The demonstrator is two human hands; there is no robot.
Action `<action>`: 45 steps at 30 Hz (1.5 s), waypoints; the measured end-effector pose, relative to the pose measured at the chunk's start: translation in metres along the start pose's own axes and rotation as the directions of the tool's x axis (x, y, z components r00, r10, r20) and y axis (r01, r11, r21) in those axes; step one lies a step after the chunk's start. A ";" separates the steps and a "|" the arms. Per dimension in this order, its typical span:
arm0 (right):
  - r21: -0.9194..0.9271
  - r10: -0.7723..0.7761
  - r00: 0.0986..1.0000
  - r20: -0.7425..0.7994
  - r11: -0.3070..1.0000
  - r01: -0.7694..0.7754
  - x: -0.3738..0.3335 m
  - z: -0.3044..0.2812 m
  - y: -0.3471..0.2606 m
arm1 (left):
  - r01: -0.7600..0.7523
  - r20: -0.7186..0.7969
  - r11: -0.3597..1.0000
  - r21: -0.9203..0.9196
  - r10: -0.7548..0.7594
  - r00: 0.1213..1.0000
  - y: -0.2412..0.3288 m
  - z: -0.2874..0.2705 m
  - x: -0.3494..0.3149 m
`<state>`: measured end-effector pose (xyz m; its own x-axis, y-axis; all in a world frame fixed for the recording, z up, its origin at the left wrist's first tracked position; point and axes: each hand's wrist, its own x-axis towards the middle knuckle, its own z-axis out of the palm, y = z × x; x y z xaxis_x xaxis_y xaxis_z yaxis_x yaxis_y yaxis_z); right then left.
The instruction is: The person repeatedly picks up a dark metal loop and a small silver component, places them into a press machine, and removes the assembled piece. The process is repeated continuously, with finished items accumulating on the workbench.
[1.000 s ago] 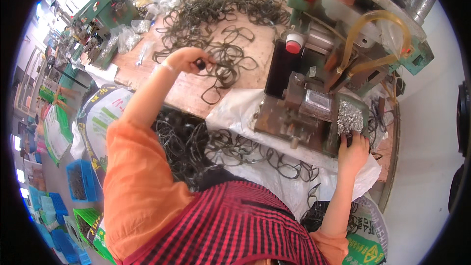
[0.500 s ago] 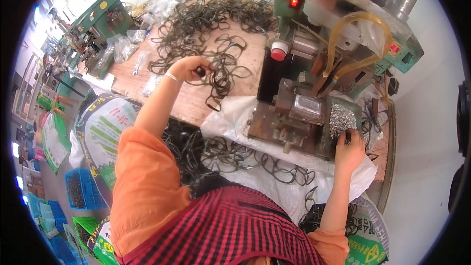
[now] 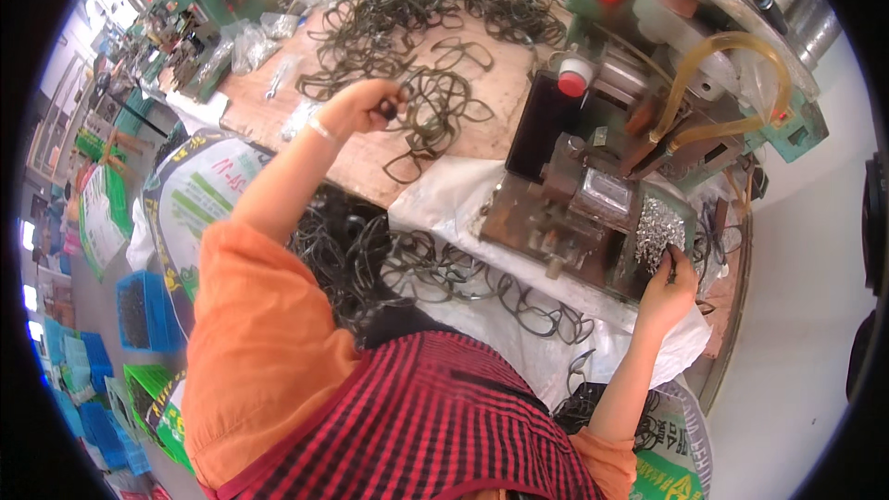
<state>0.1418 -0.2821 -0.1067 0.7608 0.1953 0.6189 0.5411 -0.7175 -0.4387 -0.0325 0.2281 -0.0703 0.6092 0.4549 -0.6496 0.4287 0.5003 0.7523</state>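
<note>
Wooden bench in a cluttered workshop, pale wall at right, blue bins on the floor at left. One machine with one red button, and one tray of metal bits; dark loops, too many to count, heap across the bench. Left hand: raised beside the loops, curled around a dark piece. Right hand: lowered to the tray's near end, fingers narrow; cannot tell whether it holds bits.

The person's orange sleeves, red-and-black checked apron, blackish loops (faintly olive), silvery bits, green machine, red-and-white button
</note>
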 end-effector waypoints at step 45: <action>0.070 0.016 0.997 -0.073 0.997 -0.011 0.036 0.008 0.004 | -0.577 -0.059 -0.048 0.816 0.985 -0.165 -0.042 0.107 -0.149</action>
<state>0.1745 -0.2731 -0.0911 0.7412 0.1349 0.6576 0.5568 -0.6709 -0.4898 -0.0700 0.0604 0.0068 0.2822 0.4612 0.8412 0.1725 -0.8870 0.4284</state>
